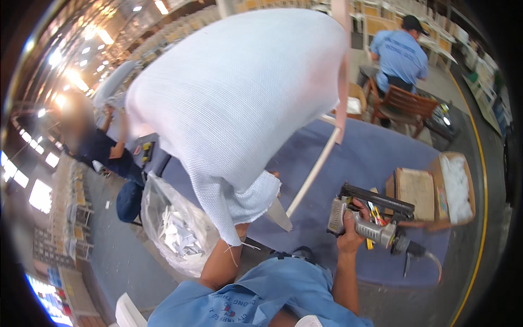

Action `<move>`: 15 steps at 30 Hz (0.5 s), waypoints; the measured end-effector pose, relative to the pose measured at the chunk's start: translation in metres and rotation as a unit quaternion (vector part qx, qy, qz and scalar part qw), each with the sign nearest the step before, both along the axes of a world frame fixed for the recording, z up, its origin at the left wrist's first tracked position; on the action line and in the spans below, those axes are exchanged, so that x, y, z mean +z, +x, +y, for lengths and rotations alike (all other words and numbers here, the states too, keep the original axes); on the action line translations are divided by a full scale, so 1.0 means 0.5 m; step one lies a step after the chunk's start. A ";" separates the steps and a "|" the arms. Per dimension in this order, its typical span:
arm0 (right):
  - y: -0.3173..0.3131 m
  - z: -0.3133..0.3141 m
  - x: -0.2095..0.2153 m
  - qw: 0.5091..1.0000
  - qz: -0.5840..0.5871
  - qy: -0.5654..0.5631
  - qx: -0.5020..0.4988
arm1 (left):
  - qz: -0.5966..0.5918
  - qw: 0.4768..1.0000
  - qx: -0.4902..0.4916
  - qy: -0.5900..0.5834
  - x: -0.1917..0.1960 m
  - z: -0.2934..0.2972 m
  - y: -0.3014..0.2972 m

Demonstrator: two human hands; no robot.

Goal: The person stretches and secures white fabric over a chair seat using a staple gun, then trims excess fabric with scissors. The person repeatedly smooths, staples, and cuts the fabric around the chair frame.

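1. Fingers of the right hand [351, 231], at 4 o'clock, are curled around the grip of a staple gun [381, 234]: a bulky cylindrical body of dull silver metal with a long, straight black bar along its upper side.
2. Left hand [241, 230], between 6 and 7 o'clock, lies mostly hidden under hanging cloth; whether its fingers grip or stand apart cannot be told.
3. Knitted fabric [245, 92], pale blue and finely ribbed, fills 11 to 1 o'clock as a broad, rounded panel; its lower end falls in soft folds to a frayed edge with loose threads, touching the left wrist.
4. Slender pale bar [313, 171], straight and smooth, slants below the panel at 4 o'clock, above a flat blue-grey table surface [370, 158].
5. Clear plastic bag [155, 210], thin and crinkled, between 7 and 8 o'clock; angular white and grey scraps [182, 237] lie inside.
6. Cardboard box [438, 188], at 3 o'clock, holding fluffy white material [456, 188].
7. Brown slatted wooden chair [406, 103], at 2 o'clock, beside a person in a light-blue shirt [400, 57].
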State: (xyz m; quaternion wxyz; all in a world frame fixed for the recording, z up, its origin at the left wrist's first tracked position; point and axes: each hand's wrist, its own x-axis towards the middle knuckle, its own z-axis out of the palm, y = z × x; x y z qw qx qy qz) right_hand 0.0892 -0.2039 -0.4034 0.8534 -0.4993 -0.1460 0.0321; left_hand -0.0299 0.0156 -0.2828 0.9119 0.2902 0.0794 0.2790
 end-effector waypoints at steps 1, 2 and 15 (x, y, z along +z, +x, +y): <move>-0.018 -0.014 -0.040 0.995 0.094 0.025 -0.035 | 0.010 0.995 0.025 0.092 -0.019 -0.007 -0.008; -0.035 -0.024 -0.073 0.982 0.166 0.055 -0.076 | 0.012 0.983 0.036 0.182 -0.042 -0.014 0.000; -0.181 -0.007 -0.408 0.822 0.528 0.209 -0.038 | 0.037 0.934 0.075 0.348 -0.117 -0.040 0.000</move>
